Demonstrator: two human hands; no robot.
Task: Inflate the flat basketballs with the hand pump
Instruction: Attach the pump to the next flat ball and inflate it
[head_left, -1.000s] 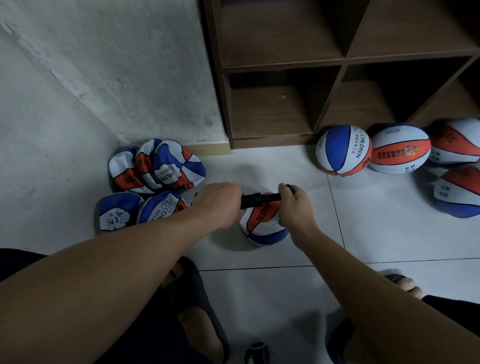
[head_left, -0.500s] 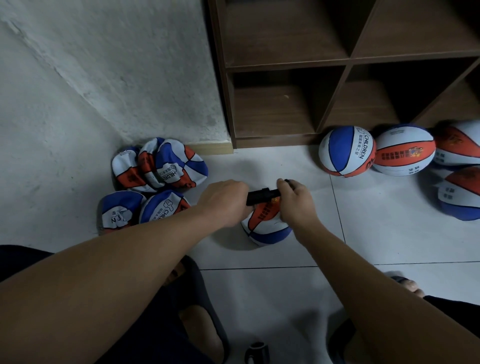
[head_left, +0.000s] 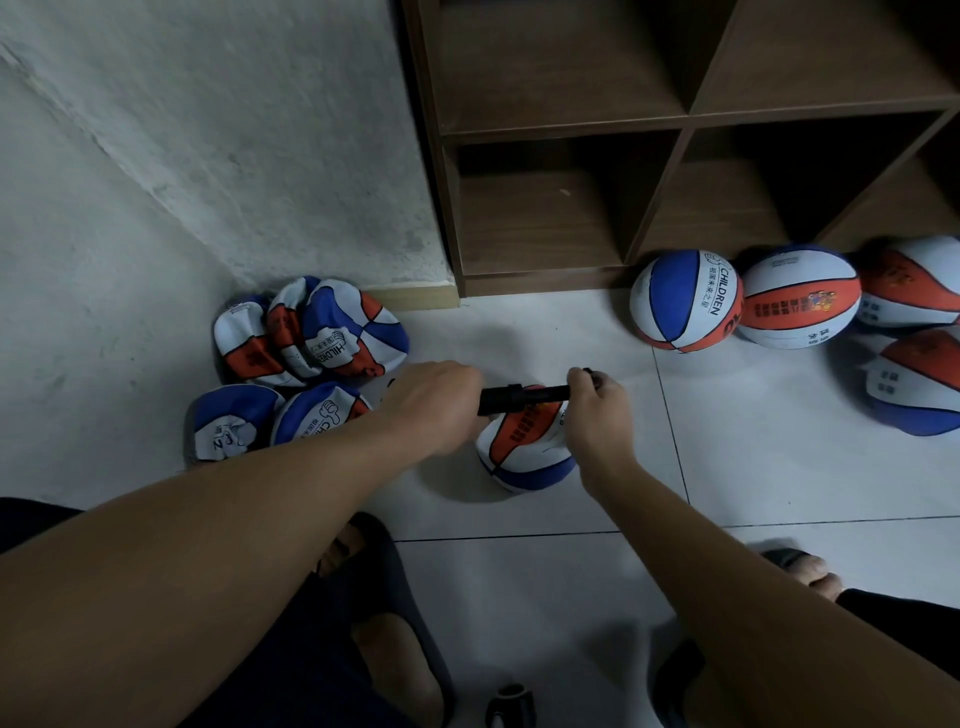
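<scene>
Pump stroke: half a second ago our hands were closer together on the hand pump (head_left: 522, 397); now they have drawn apart and more of the black shaft shows between them, so we judge this the out-stroke of another pumping cycle
Left hand: our left hand (head_left: 434, 405) is clenched round the pump's left end, which its fingers hide
Right hand: our right hand (head_left: 595, 410) pinches the pump's right end with curled fingers, just above the ball
Ball in work: the ball being filled (head_left: 524, 447) sits on the floor (head_left: 519, 597) directly beneath the pump, between our hands; it looks partly rounded but not full
Meaning for the task: we judge air is going in and this ball needs more strokes; we cannot see the needle or valve
Flat balls: four that we can count in the flat pile (head_left: 306, 358) at the wall (head_left: 182, 156) on the left, though they overlap and the tally is unsure
Inflated balls: four in the inflated group (head_left: 795, 304) on the right, before the wooden shelf (head_left: 675, 130); two are cut by the frame edge
Pumps: one
Other: a small dark object (head_left: 511, 706) lies near our feet, too dim to name
</scene>
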